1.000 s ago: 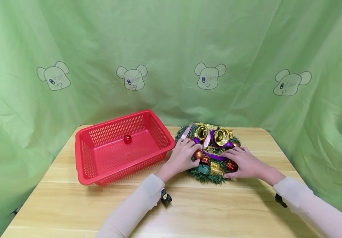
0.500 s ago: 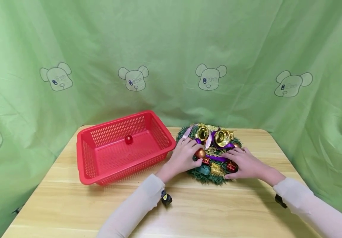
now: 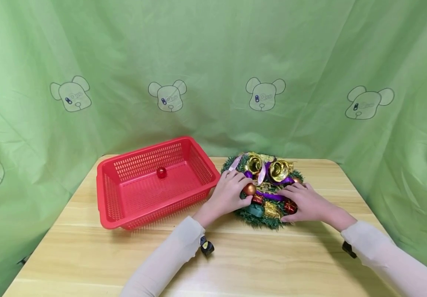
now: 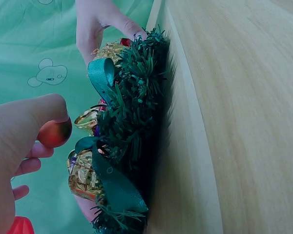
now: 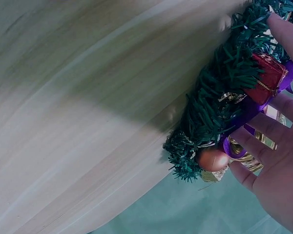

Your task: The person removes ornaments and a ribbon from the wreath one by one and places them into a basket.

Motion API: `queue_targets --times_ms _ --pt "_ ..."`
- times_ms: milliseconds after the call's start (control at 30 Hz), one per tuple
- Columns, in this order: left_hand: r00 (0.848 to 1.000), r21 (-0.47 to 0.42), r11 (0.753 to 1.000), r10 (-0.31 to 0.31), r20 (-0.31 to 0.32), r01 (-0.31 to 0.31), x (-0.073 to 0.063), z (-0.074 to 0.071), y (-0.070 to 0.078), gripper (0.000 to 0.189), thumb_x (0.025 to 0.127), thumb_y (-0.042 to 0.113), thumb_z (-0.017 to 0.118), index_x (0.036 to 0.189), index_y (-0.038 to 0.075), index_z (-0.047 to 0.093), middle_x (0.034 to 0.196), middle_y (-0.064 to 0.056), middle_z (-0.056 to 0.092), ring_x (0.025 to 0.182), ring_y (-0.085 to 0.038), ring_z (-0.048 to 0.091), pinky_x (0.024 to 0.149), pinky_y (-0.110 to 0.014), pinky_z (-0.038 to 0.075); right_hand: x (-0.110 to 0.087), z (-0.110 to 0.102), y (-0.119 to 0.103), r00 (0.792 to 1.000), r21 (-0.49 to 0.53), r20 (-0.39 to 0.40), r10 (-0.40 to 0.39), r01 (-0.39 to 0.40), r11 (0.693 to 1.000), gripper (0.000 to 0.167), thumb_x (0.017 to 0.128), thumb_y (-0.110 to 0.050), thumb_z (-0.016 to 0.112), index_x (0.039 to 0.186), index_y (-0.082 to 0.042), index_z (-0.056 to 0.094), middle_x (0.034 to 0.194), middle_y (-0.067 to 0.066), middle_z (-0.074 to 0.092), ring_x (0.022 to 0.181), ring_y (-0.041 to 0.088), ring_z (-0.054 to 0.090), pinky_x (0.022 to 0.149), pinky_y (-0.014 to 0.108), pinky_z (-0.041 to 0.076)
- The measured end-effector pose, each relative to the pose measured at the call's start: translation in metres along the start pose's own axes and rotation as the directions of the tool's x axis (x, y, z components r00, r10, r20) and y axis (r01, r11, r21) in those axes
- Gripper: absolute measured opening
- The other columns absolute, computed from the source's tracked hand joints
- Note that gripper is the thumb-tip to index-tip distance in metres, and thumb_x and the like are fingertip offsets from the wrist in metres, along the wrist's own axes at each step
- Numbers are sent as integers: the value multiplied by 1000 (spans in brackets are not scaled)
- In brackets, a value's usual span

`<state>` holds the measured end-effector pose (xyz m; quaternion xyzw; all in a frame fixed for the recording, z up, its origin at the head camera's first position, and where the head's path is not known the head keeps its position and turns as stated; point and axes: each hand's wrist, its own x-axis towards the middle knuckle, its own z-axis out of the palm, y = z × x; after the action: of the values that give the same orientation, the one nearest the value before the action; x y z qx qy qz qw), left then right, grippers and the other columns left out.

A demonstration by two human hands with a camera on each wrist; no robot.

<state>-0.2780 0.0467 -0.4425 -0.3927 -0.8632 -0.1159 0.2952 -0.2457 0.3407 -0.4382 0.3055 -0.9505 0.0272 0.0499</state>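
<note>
A round green wreath [image 3: 259,220] lies on the table, decked with gold bells [image 3: 279,170], purple ribbon [image 3: 270,196], teal ribbon [image 4: 118,187] and small red gift boxes [image 5: 268,78]. My left hand [image 3: 225,194] is at its left side, pinching a copper-coloured ball ornament [image 3: 249,189] between thumb and fingers. In the left wrist view that ball sits apart from the greenery. My right hand [image 3: 308,204] rests on the wreath's right side with fingers spread and fairly straight, thumb at the near edge. Another copper ball [image 5: 213,159] hangs near its fingertips. Part of the wreath is hidden under both hands.
Left of the wreath stands a red plastic basket [image 3: 102,194] with perforated walls, its right end close to my left hand. One shiny red ball [image 3: 161,172] lies inside. The wooden table [image 3: 250,264] extends toward me, and green curtains [image 3: 213,49] enclose it.
Both hands stay almost in place. The copper ball in my left fingers has shifted up slightly against the wreath, and the whole head view has drifted a little.
</note>
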Motion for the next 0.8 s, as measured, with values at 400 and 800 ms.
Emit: queue_targets --times_ms 400,800 --pt "1000 -29 1000 -7 -6 6 -2 2 -1 42 83 41 77 118 17 72 111 1 71 108 -17 62 97 -37 48 5 -7 -3 998 -21 54 19 -18 1000 91 69 -65 83 135 -6 63 131 21 64 124 49 55 102 79 32" --pt "1000 -53 999 -5 -29 3 -3 5 -1 44 83 40 77 120 16 72 112 0 72 110 -18 62 100 -38 47 13 -11 -7 993 -26 109 45 -43 999 90 67 -59 87 134 -4 63 129 21 64 126 51 54 104 81 27"
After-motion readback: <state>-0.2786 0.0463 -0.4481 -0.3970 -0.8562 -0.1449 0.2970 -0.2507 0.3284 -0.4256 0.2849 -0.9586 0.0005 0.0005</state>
